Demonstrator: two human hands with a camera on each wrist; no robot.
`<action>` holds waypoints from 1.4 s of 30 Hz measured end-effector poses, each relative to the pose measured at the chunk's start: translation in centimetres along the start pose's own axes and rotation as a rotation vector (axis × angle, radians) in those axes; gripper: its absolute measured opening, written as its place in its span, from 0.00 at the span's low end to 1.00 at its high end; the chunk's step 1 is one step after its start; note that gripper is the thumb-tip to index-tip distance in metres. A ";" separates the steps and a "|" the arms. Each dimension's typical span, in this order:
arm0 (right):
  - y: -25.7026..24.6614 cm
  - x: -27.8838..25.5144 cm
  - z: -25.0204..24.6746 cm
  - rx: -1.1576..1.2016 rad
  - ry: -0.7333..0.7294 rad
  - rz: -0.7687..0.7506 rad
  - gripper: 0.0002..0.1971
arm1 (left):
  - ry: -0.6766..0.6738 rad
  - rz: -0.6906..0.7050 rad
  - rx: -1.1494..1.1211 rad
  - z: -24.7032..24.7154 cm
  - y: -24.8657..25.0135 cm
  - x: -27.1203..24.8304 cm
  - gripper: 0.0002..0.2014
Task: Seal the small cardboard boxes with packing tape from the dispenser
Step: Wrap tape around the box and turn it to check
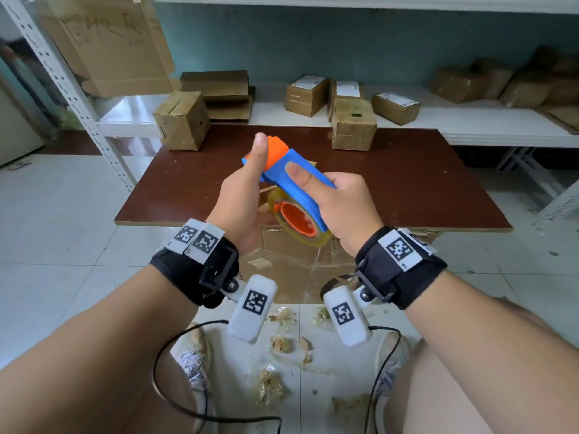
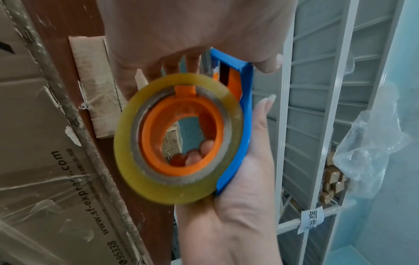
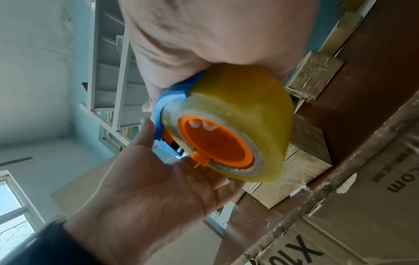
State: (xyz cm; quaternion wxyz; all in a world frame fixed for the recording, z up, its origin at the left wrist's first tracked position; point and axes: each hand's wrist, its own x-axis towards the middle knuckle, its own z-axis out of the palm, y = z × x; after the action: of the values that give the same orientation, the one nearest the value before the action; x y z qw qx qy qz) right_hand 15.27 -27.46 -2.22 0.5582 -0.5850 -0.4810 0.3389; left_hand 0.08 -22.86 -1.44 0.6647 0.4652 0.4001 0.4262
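Two hands hold one tape dispenser (image 1: 293, 186) in the air above the near edge of the bench (image 1: 407, 183). The right hand (image 1: 341, 208) is wrapped around the blue body, thumb lying flat along its top and fingertips (image 3: 204, 125) curled into the orange hub, as the right wrist view shows. The left hand (image 1: 241, 202) grips the dispenser's front end, its thumb upright against the orange toothed head and its other fingers hidden behind the tool in the head view; in the left wrist view they reach down beside the blue frame. The yellowish tape roll (image 2: 179, 139) sits on the orange hub, hanging below the blue body toward the person. Under the bench's near edge a large flattened carton (image 1: 294, 264) with clear tape on it stands against the floor. Two small cardboard boxes rest at the far edge of the bench: the left box (image 1: 181, 120) near the far left corner, tilted, and the right box (image 1: 353, 125) toward the far middle. Beyond them, a white shelf (image 1: 470, 120) carries more small boxes with labels (image 1: 308, 94) and a stack of flat cardboard (image 1: 219, 95). Scraps of torn tape litter the tiled floor (image 1: 62, 245) by the person's shoes.
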 end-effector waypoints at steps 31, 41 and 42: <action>1.0 -1.3 -4.3 -0.677 -0.106 -0.218 0.37 | 0.055 -0.173 -0.038 -3.1 -3.1 2.2 0.10; 0.3 0.1 -5.0 -0.775 -0.099 -0.294 0.37 | 0.087 -0.119 0.003 -2.8 -3.8 3.9 0.09; 0.2 0.3 -5.0 -0.776 -0.109 -0.310 0.37 | 0.090 -0.135 -0.002 -2.9 -3.7 4.3 0.11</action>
State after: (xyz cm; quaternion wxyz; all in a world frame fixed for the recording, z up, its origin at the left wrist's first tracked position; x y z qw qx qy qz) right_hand 20.04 -28.78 -1.63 0.3143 -0.6539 -0.6841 0.0751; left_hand -0.52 -18.77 -6.27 0.6738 0.4170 0.4594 0.4013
